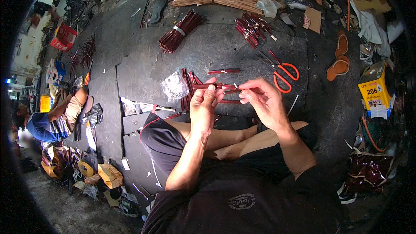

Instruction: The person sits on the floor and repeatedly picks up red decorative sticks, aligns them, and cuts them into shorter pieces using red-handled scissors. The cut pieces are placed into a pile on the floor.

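Note:
In front of my lap, my left hand [202,109] is closed on a dark red glossy strap [222,86], thumb on top. At the strap's right end my right hand [266,104] pinches with thumb and fingertips, near a small pale or shiny bit too small to name. Below and left of the strap lie more dark red straps [186,91], partly behind my left hand. Short red pieces [223,71] rest on the mat just beyond. Beside the straps sits a clear plastic bag [173,86] with small contents I cannot make out.
Orange-handled scissors [283,78] lie right of my hands. Beyond are a banded strap bundle [180,31], a loose red pile [253,28] and tan strips [221,0]. Sandals [339,63] and a yellow box [375,90] stand right. Another person [60,112] sits at the left.

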The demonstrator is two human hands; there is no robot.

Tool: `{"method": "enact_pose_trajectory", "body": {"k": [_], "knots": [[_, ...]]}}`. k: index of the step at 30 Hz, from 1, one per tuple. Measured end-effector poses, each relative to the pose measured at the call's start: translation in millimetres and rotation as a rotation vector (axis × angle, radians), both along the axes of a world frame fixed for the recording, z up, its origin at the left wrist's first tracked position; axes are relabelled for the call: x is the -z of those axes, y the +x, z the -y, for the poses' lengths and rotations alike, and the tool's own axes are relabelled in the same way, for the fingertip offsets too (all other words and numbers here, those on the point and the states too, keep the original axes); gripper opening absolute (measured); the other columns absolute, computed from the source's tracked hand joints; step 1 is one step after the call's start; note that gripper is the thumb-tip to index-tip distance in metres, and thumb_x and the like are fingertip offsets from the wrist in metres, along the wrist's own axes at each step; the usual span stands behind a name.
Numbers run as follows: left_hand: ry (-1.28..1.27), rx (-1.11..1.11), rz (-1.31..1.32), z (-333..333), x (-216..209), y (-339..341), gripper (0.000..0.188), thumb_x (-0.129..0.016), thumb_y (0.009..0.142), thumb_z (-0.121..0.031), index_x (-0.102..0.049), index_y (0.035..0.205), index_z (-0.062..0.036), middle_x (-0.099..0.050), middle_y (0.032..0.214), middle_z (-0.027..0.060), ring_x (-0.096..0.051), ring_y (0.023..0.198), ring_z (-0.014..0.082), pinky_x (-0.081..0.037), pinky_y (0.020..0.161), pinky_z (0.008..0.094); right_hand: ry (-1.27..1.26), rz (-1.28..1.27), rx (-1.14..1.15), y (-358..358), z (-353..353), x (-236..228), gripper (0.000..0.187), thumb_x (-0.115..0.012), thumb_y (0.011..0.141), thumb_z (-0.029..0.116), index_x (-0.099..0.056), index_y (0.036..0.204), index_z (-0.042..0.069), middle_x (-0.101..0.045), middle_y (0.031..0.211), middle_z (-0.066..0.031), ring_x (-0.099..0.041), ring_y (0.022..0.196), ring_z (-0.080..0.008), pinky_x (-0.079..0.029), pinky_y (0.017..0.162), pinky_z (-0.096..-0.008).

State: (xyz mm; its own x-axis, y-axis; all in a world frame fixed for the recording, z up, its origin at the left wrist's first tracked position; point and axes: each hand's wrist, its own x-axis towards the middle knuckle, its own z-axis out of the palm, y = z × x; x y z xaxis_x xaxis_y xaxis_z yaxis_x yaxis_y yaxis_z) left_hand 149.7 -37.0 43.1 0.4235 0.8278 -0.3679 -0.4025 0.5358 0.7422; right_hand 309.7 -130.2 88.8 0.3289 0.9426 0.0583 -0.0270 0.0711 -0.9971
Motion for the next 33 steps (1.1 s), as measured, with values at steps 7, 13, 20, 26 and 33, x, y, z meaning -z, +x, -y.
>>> {"method": "enact_pose_trajectory", "body": {"k": [7,13,20,26,33], "knots": [[0.037,0.005,0.035,5.8,-5.8,2.2,0.018,-0.054,0.101,-0.013,-0.061,0.108,0.0023,-0.061,0.126,0.0126,-0.066,0.097,0.0157,-0.057,0.088,0.0289,-0.056,0.081,-0.058,-6.7,-5.2,13.9,0.014,-0.060,0.096,0.007,-0.063,0.107,-0.002,-0.068,0.102,-0.0114,-0.069,0.092,-0.0161,-0.056,0.080,-0.0289],[0.062,0.065,0.030,10.8,4.3,-1.8,0.021,-0.057,0.100,-0.017,-0.064,0.102,0.0025,-0.068,0.109,0.0137,-0.068,0.093,0.0171,-0.057,0.088,0.0299,-0.098,0.094,-0.069,-5.7,-8.4,19.4,0.014,-0.060,0.096,0.008,-0.062,0.108,-0.001,-0.068,0.102,-0.0119,-0.069,0.093,-0.0171,-0.057,0.080,-0.0305],[0.155,0.097,-0.053,12.7,-2.2,-1.2,0.027,-0.058,0.100,-0.018,-0.065,0.113,0.0041,-0.070,0.106,0.0111,-0.067,0.092,0.0135,-0.056,0.087,0.0284,-0.111,0.120,-0.034,-6.5,-8.7,25.2,0.014,-0.061,0.095,0.007,-0.063,0.107,0.000,-0.067,0.102,-0.0123,-0.069,0.093,-0.0199,-0.058,0.080,-0.0337],[0.465,0.115,-0.310,16.1,-15.1,-8.0,0.031,-0.061,0.099,-0.018,-0.064,0.125,-0.0017,-0.070,0.101,0.0056,-0.062,0.089,0.0086,-0.050,0.082,0.0238,0.027,0.577,0.016,-14.7,-14.9,5.9,0.014,-0.064,0.089,0.003,-0.062,0.103,0.003,-0.064,0.096,-0.0132,-0.068,0.081,-0.0280,-0.055,0.069,-0.0361],[0.615,0.022,-0.420,4.1,-43.3,-17.2,0.033,-0.068,0.093,-0.011,-0.065,0.124,-0.0002,-0.070,0.113,0.0079,-0.063,0.100,0.0122,-0.050,0.090,0.0280,0.059,0.268,0.030,-38.3,-41.6,-6.6,0.013,-0.064,0.087,0.001,-0.064,0.100,0.001,-0.063,0.093,-0.0132,-0.068,0.080,-0.0258,-0.055,0.066,-0.0342]]}}
